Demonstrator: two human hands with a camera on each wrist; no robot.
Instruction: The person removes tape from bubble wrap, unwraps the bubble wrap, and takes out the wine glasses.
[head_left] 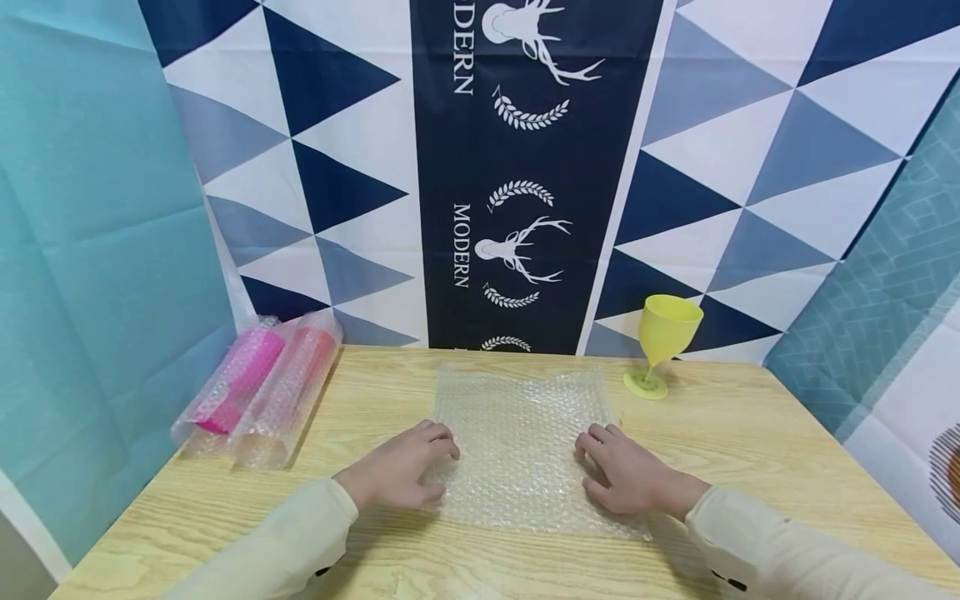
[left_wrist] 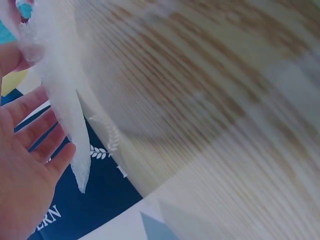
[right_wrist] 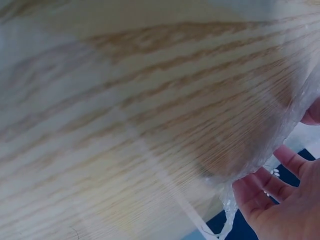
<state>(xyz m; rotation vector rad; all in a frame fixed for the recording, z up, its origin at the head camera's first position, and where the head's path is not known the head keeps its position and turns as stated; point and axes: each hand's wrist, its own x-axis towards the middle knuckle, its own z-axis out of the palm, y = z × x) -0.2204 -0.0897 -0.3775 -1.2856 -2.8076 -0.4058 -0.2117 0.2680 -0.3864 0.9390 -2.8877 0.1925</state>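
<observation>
A clear sheet of bubble wrap (head_left: 517, 454) lies spread on the wooden table. At its left edge is my left hand (head_left: 401, 467), fingers loosely bent and fingertips on the wrap. My right hand (head_left: 626, 471) touches the opposite edge with relaxed fingers. In the left wrist view, the left hand's fingers (left_wrist: 37, 117) are spread and fairly straight against the bubble wrap (left_wrist: 62, 95). The right wrist view has the right hand's fingers (right_wrist: 270, 190) beside the wrap's edge (right_wrist: 230, 210). Neither hand grips the sheet.
A yellow goblet (head_left: 669, 329) stands upright at the table's back right. Two bubble-wrapped pink items, a magenta one (head_left: 243, 379) and a coral one (head_left: 296, 375), lie side by side at the back left. A patterned cloth (head_left: 360, 167) hangs behind the wooden table (head_left: 390, 550).
</observation>
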